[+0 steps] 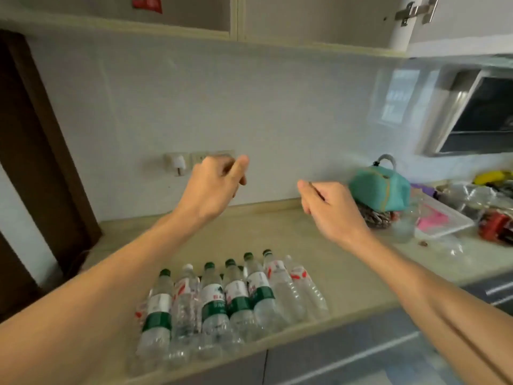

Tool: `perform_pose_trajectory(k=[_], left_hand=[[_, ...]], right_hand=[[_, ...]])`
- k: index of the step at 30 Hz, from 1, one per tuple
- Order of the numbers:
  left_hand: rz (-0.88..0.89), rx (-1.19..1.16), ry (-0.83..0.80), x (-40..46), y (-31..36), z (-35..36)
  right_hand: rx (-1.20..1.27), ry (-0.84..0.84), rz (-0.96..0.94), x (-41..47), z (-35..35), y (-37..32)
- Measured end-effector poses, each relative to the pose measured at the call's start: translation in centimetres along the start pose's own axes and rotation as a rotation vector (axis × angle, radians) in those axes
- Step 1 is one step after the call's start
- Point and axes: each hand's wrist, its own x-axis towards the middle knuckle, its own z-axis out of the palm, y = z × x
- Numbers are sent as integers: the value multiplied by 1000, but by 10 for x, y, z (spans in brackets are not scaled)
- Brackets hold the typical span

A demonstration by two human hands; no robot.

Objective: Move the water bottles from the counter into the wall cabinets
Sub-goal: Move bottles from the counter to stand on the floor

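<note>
Standing bottles (238,298) crowding counter (347,276) front edge

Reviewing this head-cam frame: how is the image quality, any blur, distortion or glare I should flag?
Head view: wide-angle bending curves the counter edge and wall cabinets; overall soft, with motion blur on the left hand and right hand; the water bottles are recognisable but their label text is unreadable; the glossy backsplash carries a window reflection at right; lighting is dim and greenish, shadows faint.
</note>
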Motion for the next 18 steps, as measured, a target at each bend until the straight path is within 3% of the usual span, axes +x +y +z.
perform_pose_trajectory(k=[11, 18], left_hand=[[-332, -347, -384, -214, -86, 151], [-611, -283, -481, -349, -178, 222]], right_hand=[[-17, 31, 699, -252, 37, 115], [47, -214, 1001, -390, 113, 195]])
